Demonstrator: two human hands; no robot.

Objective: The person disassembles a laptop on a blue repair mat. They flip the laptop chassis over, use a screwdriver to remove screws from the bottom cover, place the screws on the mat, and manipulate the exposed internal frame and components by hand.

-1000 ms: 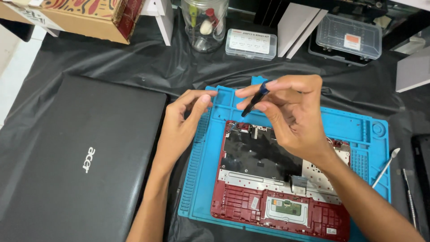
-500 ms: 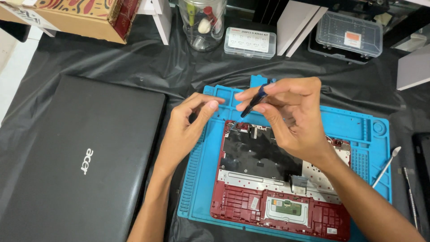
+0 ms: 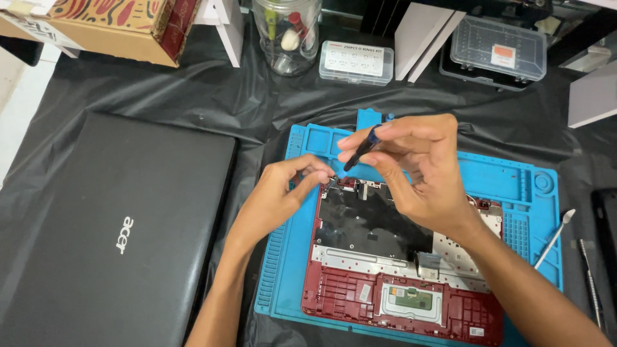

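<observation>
A red laptop case part point(image 3: 398, 302), opened with its black inner plate showing, lies on a blue repair mat point(image 3: 520, 186). My right hand point(image 3: 418, 167) grips a small blue and black screwdriver point(image 3: 361, 149), its tip angled down at the case's upper left corner. My left hand point(image 3: 276, 196) pinches at that same corner with its fingertips; whether it holds anything small there is hidden.
A closed black laptop point(image 3: 116, 231) lies on the left on black sheeting. At the back stand a cardboard box point(image 3: 109, 26), a glass jar point(image 3: 286, 32) and two clear plastic parts cases point(image 3: 357, 62) point(image 3: 498, 48). Metal pry tools point(image 3: 553, 239) lie at the mat's right edge.
Both hands have moved slightly down toward the case's upper left corner, and the screwdriver tip has come lower.
</observation>
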